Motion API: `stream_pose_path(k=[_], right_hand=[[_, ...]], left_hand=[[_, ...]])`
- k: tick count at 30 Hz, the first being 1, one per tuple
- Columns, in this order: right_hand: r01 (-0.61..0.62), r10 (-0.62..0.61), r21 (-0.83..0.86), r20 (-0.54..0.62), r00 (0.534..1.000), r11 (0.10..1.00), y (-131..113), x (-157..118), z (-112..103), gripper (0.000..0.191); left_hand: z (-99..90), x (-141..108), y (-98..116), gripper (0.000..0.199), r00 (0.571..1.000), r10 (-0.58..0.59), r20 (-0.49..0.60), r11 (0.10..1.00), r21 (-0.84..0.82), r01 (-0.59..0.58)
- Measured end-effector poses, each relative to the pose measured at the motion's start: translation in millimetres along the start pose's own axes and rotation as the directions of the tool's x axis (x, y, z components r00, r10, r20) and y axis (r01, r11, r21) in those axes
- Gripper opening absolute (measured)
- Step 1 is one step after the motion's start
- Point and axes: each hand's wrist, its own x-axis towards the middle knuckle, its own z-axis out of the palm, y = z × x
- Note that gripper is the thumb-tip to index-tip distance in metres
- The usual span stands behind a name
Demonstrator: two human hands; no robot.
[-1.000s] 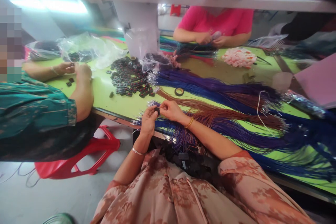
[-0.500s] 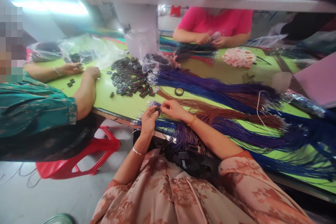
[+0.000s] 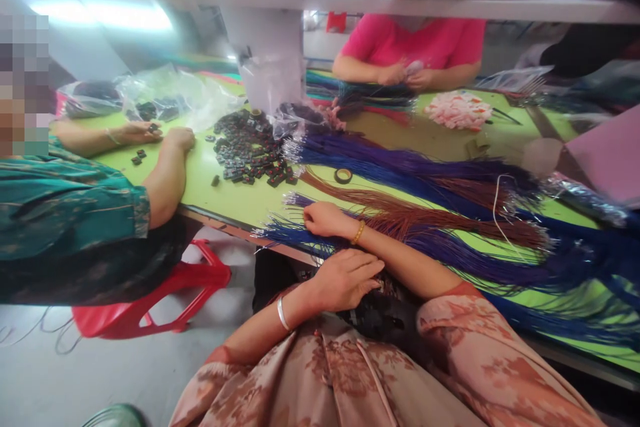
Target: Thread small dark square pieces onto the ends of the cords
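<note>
Both grips unclear: left hand [image 3: 346,278] straight-fingered at table edge [image 3: 227,224], right hand [image 3: 326,219] curled over wires [image 3: 279,229]

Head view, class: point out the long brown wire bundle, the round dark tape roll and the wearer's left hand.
Long brown wire bundle [image 3: 440,220]: head view, middle strands.
Round dark tape roll [image 3: 343,181]: head view, near rim.
Left hand [image 3: 346,279]: head view, back of hand.

Cannot make out any readable text, label, brand, number or sign on anything in view.
</note>
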Motion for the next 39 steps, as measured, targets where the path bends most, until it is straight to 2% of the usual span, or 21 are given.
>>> stream_pose_path(k=[2,4,5,6,8,10,12,14,16,21,25,27,29,31,33,35,37,39], right_hand=[[-0.033,0.033,-0.008,0.000,0.999,0.999,-0.6,-2.9,1.1,0.022],[-0.061,0.061,0.002,0.006,0.998,0.998,-0.1,-6.4,1.8,0.022],[-0.068,0.069,0.015,-0.015,0.998,0.998,0.3,-8.3,2.5,0.023],[-0.067,0.069,0.032,-0.048,0.996,0.997,0.8,-10.0,3.6,0.023],[-0.049,0.059,0.073,-0.143,0.988,0.996,1.7,-13.0,6.9,0.022],[-0.036,0.061,0.121,-0.206,0.977,0.992,2.6,-14.8,11.0,0.020],[-0.019,0.059,0.165,-0.239,0.969,0.986,3.5,-15.4,14.7,0.017],[0.005,0.053,0.212,-0.271,0.961,0.977,4.4,-15.4,17.2,0.014],[0.041,0.040,0.264,-0.295,0.955,0.964,5.2,-15.2,18.5,0.012],[0.117,0.011,0.371,-0.324,0.946,0.921,6.6,-14.5,20.6,0.009],[0.161,-0.003,0.459,-0.325,0.946,0.874,7.6,-14.1,23.1,0.008],[0.173,-0.002,0.504,-0.322,0.947,0.846,8.3,-14.2,23.9,0.008],[0.189,-0.003,0.547,-0.322,0.947,0.816,9.0,-14.7,24.2,0.009],[0.209,-0.013,0.585,-0.321,0.947,0.784,9.6,-15.6,23.9,0.009],[0.229,-0.021,0.619,-0.324,0.946,0.751,9.7,-16.9,23.4,0.009],[0.243,-0.018,0.639,-0.337,0.941,0.730,9.4,-18.7,23.1,0.010],[0.256,-0.007,0.645,-0.361,0.932,0.720,8.5,-20.7,23.1,0.010],[0.272,0.006,0.650,-0.391,0.920,0.710,7.4,-22.6,23.5,0.012]], left_hand=[[-13.4,-2.4,-6.9,0.028,0.993,0.004,-0.116,1.000,0.012,-0.003],[-33.7,-4.8,-23.3,0.025,0.964,-0.102,-0.245,0.992,0.049,0.117],[-45.6,-6.0,-36.1,0.024,0.927,-0.191,-0.324,0.970,0.083,0.229],[-58.2,-7.3,-51.8,0.024,0.865,-0.299,-0.404,0.919,0.121,0.374],[-83.0,-10.1,-89.6,0.027,0.769,-0.440,-0.465,0.794,0.200,0.575],[-103.8,-13.2,-129.0,0.031,0.721,-0.529,-0.447,0.667,0.307,0.679],[-117.7,-16.1,-161.1,0.036,0.710,-0.597,-0.373,0.584,0.405,0.704],[-124.3,-18.3,-180.7,0.033,0.722,-0.641,-0.262,0.580,0.452,0.678],[-126.0,-20.0,-188.3,0.026,0.724,-0.655,-0.216,0.590,0.451,0.669],[-126.2,-23.7,-184.8,0.013,0.633,-0.722,-0.279,0.505,0.413,0.758],[-132.3,-25.8,-179.5,0.037,0.582,-0.745,-0.326,0.490,0.324,0.809],[-135.9,-25.2,-172.1,0.040,0.552,-0.754,-0.357,0.483,0.268,0.833],[-137.1,-23.6,-159.2,0.032,0.532,-0.738,-0.416,0.510,0.173,0.843],[-133.9,-21.7,-142.0,0.027,0.497,-0.735,-0.461,0.568,-0.019,0.823],[-126.0,-20.5,-123.9,0.027,0.437,-0.806,-0.400,0.564,-0.291,0.773],[-114.9,-20.1,-109.0,0.032,0.385,-0.886,-0.257,0.462,-0.547,0.698],[-103.6,-20.9,-99.5,0.036,0.378,-0.914,-0.144,0.356,-0.732,0.581],[-94.6,-22.4,-94.9,0.039,0.403,-0.913,-0.065,0.268,-0.840,0.472]])
